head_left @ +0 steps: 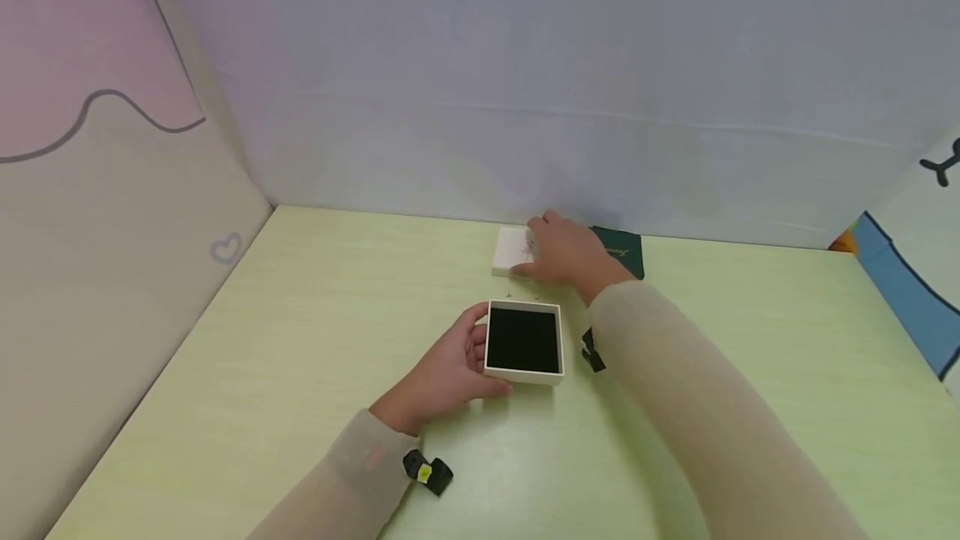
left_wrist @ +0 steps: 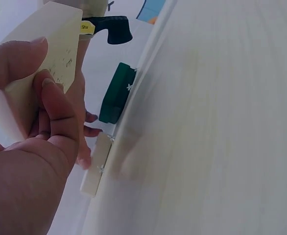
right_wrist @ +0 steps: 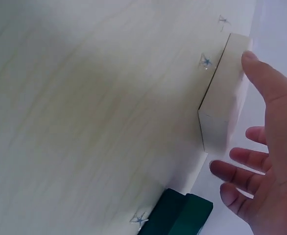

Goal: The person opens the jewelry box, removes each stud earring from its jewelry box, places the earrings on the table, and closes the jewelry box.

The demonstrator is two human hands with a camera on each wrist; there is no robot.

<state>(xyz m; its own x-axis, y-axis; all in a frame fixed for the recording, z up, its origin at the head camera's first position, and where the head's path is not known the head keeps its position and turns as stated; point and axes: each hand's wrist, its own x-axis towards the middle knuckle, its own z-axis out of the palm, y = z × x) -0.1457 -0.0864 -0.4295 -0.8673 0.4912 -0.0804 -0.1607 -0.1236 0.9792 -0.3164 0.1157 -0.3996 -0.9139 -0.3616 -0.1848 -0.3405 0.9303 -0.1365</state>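
My left hand (head_left: pixel 450 365) grips a small white box (head_left: pixel 522 377) by its left side, thumb at the front. The box has no lid on it, and black padding lines its inside. Farther back, a white box lid (head_left: pixel 512 252) with a faint pink print lies on the table. My right hand (head_left: pixel 567 257) reaches over the lid's right part. In the right wrist view its thumb (right_wrist: pixel 261 73) is right at the lid's edge, while the other fingers spread loosely beside it. Tiny star-shaped pieces, like earrings (right_wrist: pixel 206 61), lie along the lid's near side.
A dark green box (head_left: pixel 628 252) with gold lettering stands right of the lid, partly behind my right arm. Another star-shaped piece (right_wrist: pixel 139 220) lies by it. A pale cloth wall (head_left: pixel 420 157) rises directly behind the table's (head_left: pixel 315 315) back edge.
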